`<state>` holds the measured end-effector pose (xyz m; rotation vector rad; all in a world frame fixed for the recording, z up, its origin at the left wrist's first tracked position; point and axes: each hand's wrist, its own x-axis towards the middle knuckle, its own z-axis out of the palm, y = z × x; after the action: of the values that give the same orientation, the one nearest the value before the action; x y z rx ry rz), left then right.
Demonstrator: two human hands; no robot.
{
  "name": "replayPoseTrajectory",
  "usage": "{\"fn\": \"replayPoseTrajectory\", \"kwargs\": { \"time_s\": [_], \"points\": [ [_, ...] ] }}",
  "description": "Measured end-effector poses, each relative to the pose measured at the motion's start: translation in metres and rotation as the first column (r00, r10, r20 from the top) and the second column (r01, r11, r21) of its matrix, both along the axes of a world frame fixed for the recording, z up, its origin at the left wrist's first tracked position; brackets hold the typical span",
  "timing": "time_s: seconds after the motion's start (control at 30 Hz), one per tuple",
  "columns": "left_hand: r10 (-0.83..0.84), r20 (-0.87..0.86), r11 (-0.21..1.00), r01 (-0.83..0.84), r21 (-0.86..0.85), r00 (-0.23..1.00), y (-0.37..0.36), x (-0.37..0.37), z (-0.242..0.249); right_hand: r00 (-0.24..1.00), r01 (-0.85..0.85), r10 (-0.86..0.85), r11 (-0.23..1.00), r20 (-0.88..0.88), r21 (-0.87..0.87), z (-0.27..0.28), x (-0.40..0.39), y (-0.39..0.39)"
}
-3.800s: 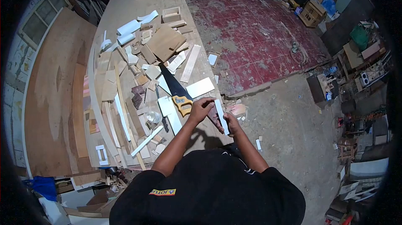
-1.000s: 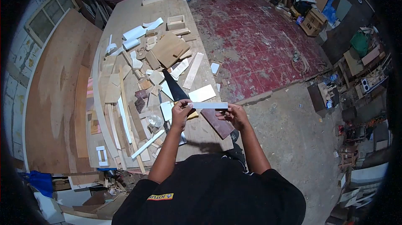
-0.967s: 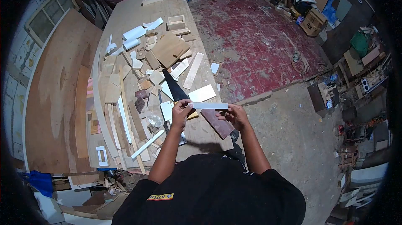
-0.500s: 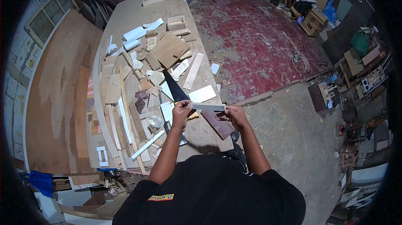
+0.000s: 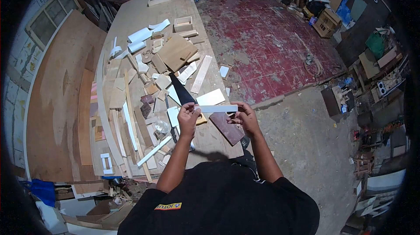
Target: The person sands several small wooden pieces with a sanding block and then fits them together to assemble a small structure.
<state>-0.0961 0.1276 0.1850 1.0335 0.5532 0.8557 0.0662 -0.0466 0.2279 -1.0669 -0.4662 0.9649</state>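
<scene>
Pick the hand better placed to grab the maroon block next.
Probably right: the right hand is near the maroon block; the left hand is farther off. Both hands hold the white strip.

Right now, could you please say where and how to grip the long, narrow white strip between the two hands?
I'd pinch the long, narrow white strip across its bare middle, coming from the far side, opposite the black-shirted torso: the left hand and right hand cover its ends, and its slender shape should suit a thumb-and-finger grip.

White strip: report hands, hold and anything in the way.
Left hand and right hand on opposite ends. White strip held crosswise above workbench. Handsaw and reddish-brown block lie below.
</scene>
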Motion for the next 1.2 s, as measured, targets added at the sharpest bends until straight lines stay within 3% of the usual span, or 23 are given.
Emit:
{"fn": "replayPoseTrajectory", "kwargs": {
  "time_s": [0.03, 0.07, 0.1, 0.17, 0.3, 0.57, 0.63, 0.67, 0.7, 0.77, 0.8, 0.87, 0.93, 0.97, 1.03, 1.1, 1.17, 1.2],
  "points": [
    [0.073, -0.011, 0.986, -0.070, 0.152, 0.997, -0.002, 0.001, 0.011, 0.994, 0.019, -0.019, 1.000, -0.112, -0.003, -0.003, 0.003, 0.000],
    [0.103, -0.018, 0.976, -0.097, 0.194, 0.995, -0.005, 0.001, 0.022, 0.986, 0.025, -0.027, 1.000, -0.165, -0.018, -0.009, 0.004, -0.002],
    [0.109, -0.018, 0.976, -0.103, 0.193, 0.994, -0.011, 0.002, 0.036, 0.986, 0.019, -0.022, 1.000, -0.164, -0.019, -0.016, 0.004, -0.002],
    [0.136, -0.021, 0.927, -0.120, 0.356, 0.990, -0.025, 0.005, 0.058, 0.981, 0.022, -0.044, 0.993, -0.187, -0.117, -0.026, 0.003, -0.001],
    [0.142, -0.020, 0.873, -0.116, 0.474, 0.990, -0.047, 0.009, 0.078, 0.971, -0.112, 0.074, 0.981, -0.228, -0.156, -0.034, -0.004, 0.002],
    [0.202, -0.023, 0.763, -0.143, 0.630, 0.979, -0.044, 0.010, 0.066, 0.965, -0.135, 0.092, 0.977, -0.244, -0.167, -0.049, -0.009, -0.002],
    [0.296, -0.176, 0.791, -0.138, 0.596, 0.939, -0.035, 0.011, 0.052, 0.950, -0.207, 0.180, 0.975, -0.254, -0.083, -0.075, -0.003, -0.009],
    [0.256, -0.291, 0.850, -0.071, 0.522, 0.922, -0.029, 0.010, 0.043, 0.949, -0.211, 0.184, 0.974, -0.257, -0.083, -0.088, -0.001, -0.015],
    [0.258, -0.292, 0.850, -0.072, 0.522, 0.921, -0.023, 0.008, 0.024, 0.951, -0.251, 0.209, 0.952, -0.227, -0.173, -0.101, 0.000, -0.021],
    [0.250, -0.552, 0.688, 0.255, 0.680, 0.795, -0.014, 0.002, -0.016, 0.952, -0.280, 0.232, 0.922, -0.199, -0.266, -0.124, 0.001, -0.035],
    [0.204, -0.645, 0.667, 0.377, 0.642, 0.736, -0.018, -0.003, -0.025, 0.946, -0.289, 0.210, 0.890, -0.248, -0.352, -0.136, -0.002, -0.045],
    [0.148, -0.698, 0.685, 0.437, 0.583, 0.700, -0.029, -0.014, -0.062, 0.944, -0.302, 0.186, 0.822, -0.273, -0.483, -0.172, -0.005, -0.065],
    [0.043, -0.797, 0.692, 0.558, 0.459, 0.602, -0.041, -0.020, -0.062, 0.951, -0.273, 0.157, 0.834, -0.268, -0.480, -0.182, -0.011, -0.079],
    [0.039, -0.799, 0.693, 0.560, 0.455, 0.601, -0.047, -0.020, -0.062, 0.957, -0.240, 0.125, 0.846, -0.261, -0.477, -0.187, -0.011, -0.084],
    [-0.113, -0.760, 0.853, 0.455, 0.257, 0.640, -0.061, -0.021, -0.065, 0.958, -0.206, 0.079, 0.858, -0.274, -0.471, -0.182, -0.011, -0.088],
    [-0.081, -0.758, 0.848, 0.444, 0.289, 0.648, -0.065, -0.017, -0.077, 0.981, -0.075, -0.022, 0.870, -0.190, -0.487, -0.175, -0.008, -0.089],
    [-0.168, -0.733, 0.926, 0.360, 0.111, 0.659, -0.062, -0.011, -0.111, 0.981, -0.046, -0.050, 0.879, -0.187, -0.475, -0.178, -0.002, -0.091],
    [-0.176, -0.719, 0.930, 0.353, 0.102, 0.672, -0.062, -0.010, -0.120, 0.989, -0.087, 0.009, 0.849, -0.150, -0.521, -0.180, 0.001, -0.092]
  ]
}}
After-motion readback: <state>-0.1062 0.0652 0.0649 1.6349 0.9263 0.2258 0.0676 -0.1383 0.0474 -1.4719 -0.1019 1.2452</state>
